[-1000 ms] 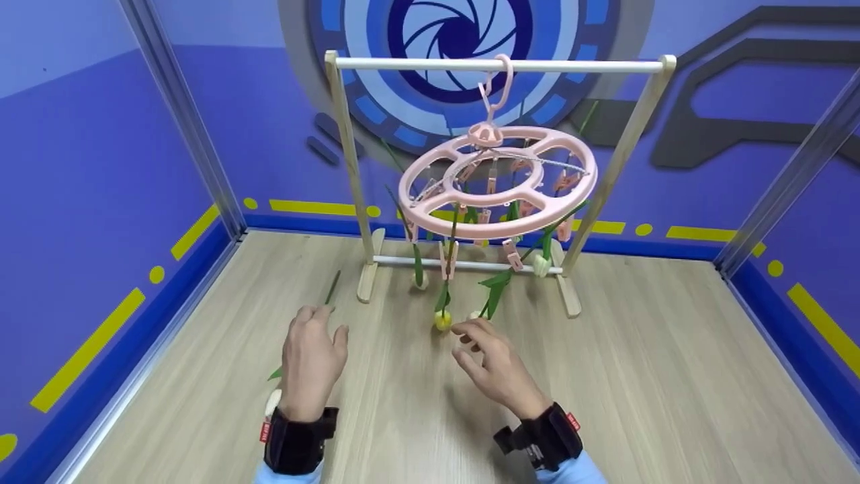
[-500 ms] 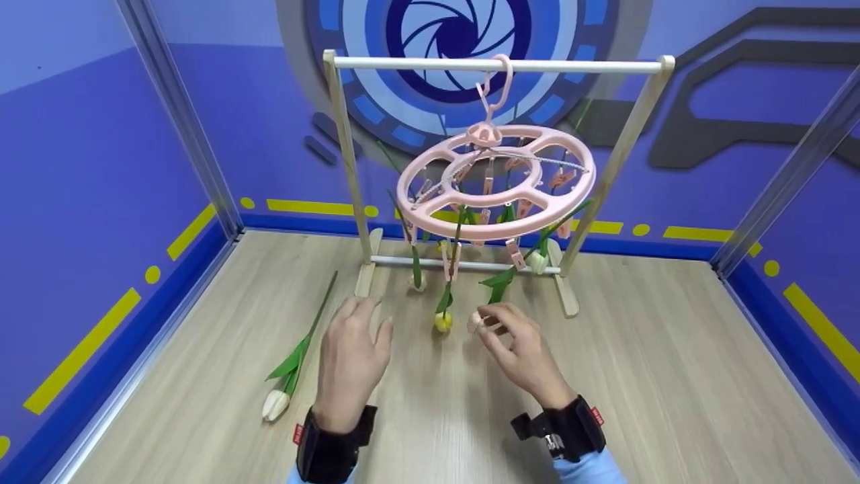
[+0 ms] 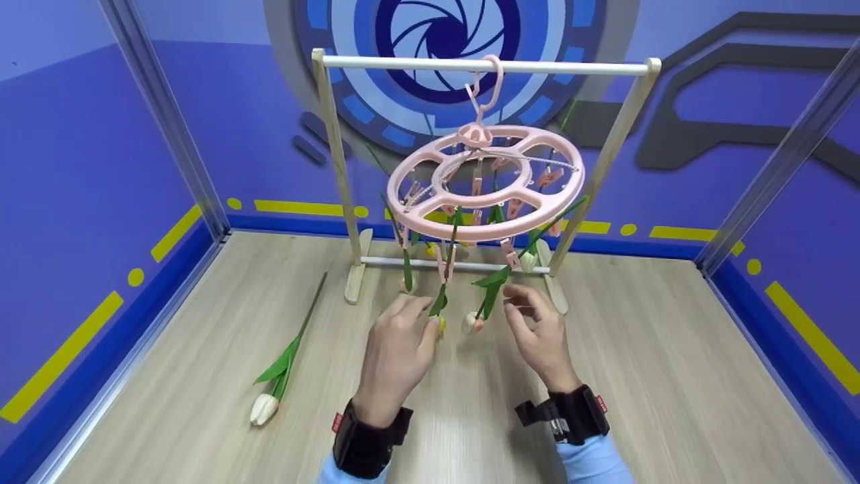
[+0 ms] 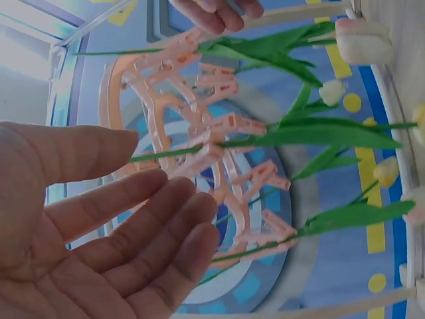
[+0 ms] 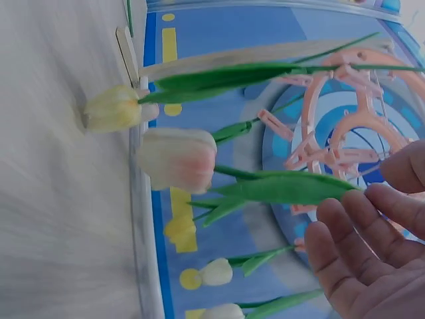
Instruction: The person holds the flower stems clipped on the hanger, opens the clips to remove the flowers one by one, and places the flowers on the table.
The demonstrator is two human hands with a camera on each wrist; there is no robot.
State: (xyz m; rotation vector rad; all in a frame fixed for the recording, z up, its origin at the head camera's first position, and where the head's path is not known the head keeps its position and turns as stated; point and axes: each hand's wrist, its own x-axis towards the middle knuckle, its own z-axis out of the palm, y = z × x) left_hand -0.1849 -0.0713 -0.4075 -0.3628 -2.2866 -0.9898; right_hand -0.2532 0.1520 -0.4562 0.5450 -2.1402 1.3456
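A round pink clip hanger (image 3: 480, 233) carries several tulips hanging head down from its pink clips (image 3: 508, 253). My left hand (image 3: 396, 356) is at the front yellow tulip (image 3: 441, 327), partly covering it in the head view. In the left wrist view its fingers (image 4: 149, 206) are spread and loosely bent, the thumb close to a green stem (image 4: 166, 156); contact is unclear. My right hand (image 3: 541, 339) is beside a white-pink tulip (image 3: 474, 323). In the right wrist view its relaxed fingertips lie near that tulip's leaf (image 5: 292, 187), with no grip visible.
A wooden rack (image 3: 328, 134) with a white top bar (image 3: 403, 64) bears the hanger. One white tulip (image 3: 264, 409) lies on the table (image 3: 168, 376) at the left. Blue panels (image 3: 74, 202) with metal corner posts (image 3: 164, 121) enclose the table.
My left hand has moved right, from over the lying white tulip to the front yellow tulip. My right hand has shifted right, from the white-pink tulip's bloom to beside its leaves.
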